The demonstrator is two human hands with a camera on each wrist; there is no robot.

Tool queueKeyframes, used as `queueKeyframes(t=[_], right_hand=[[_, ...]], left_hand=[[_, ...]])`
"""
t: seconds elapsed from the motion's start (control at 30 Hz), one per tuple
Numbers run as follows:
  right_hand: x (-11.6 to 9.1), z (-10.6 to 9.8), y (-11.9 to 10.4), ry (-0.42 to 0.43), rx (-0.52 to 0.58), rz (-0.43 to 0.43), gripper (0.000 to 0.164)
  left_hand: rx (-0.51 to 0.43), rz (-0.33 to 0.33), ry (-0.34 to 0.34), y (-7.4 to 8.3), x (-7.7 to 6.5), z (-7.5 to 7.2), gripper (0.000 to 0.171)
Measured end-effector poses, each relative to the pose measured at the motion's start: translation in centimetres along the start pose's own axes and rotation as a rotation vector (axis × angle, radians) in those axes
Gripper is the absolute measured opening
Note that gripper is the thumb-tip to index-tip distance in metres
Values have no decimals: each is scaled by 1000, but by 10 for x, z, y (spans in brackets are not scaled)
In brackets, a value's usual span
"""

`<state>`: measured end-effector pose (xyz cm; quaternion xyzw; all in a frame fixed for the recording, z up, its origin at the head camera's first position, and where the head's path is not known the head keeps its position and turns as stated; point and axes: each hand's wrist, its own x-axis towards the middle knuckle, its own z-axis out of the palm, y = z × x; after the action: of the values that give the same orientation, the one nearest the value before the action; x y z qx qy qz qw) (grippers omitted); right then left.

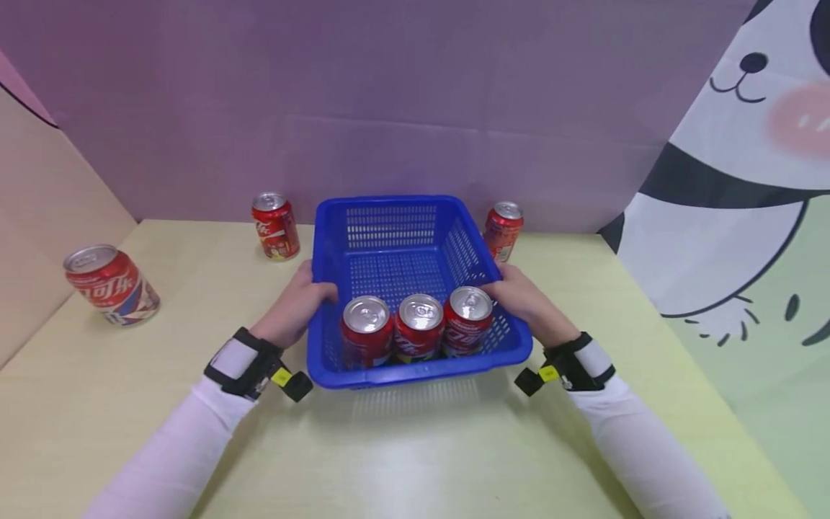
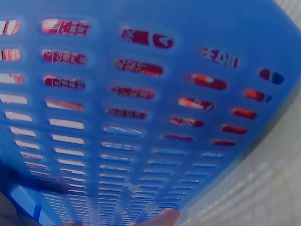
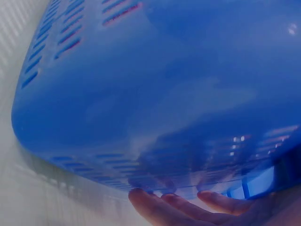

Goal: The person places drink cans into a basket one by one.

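The blue plastic basket [image 1: 421, 371] lies between both hands, over the worktop [image 1: 415, 461]; left hand [image 1: 295, 303] and right hand [image 1: 525, 299] grip opposite sides — fingers [image 3: 155, 207] against its outside; three Coca-Cola cans [image 1: 420, 331] stand at its near end, the rightmost beside the right thumb.

Glossy plastic basket [image 1: 421, 372], shiny metal cans [image 1: 420, 324], smooth tabletop [image 1: 402, 461], matt cloth sleeves [image 1: 171, 450]

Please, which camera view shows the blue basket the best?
The head view shows the blue basket best: nearly its whole rim, its inside and three cans standing in it are visible. The left wrist view shows only slotted outer surfaces close up, with red behind some slots. The right wrist view shows a largely smooth outer part.
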<state>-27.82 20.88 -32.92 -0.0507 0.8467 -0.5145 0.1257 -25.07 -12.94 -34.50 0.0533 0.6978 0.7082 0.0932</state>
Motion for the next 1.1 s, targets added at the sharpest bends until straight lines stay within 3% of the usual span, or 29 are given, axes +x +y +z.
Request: queueKeyframes(t=[0.37, 0.47, 0.53, 0.6, 0.67, 0.77, 0.83, 0.87, 1.0, 1.1], right_hand=[[5, 0, 0, -26, 30, -22, 54], [4, -1, 0, -23, 32, -24, 55], [3, -2, 0, -20, 27, -25, 55], [2, -2, 0, -18, 25, -24, 55], [1, -2, 0, -11, 15, -22, 54], [1, -1, 1, -4, 14, -28, 52], [0, -1, 2, -4, 16, -31, 51], [0, -1, 2, -6, 17, -33, 51], [-1, 0, 3, -8, 20, -42, 50], [-1, 1, 5, 0, 27, -54, 49]], left_hand=[[-9, -7, -30, -1, 2, -6, 71], [46, -26, -107, 3, 5, -12, 66], [159, -60, -170, 12, 6, -21, 59], [315, -60, -187, 24, 8, -34, 59], [537, -1, -112, 39, 11, -51, 67], [833, 154, 72, 61, 25, -77, 62], [1005, 207, 129, 73, 39, -93, 61], [1067, 211, 119, 77, 47, -100, 63], [1201, 66, 55, 85, 76, -113, 96], [1255, -12, 126, 79, 92, -114, 106]])
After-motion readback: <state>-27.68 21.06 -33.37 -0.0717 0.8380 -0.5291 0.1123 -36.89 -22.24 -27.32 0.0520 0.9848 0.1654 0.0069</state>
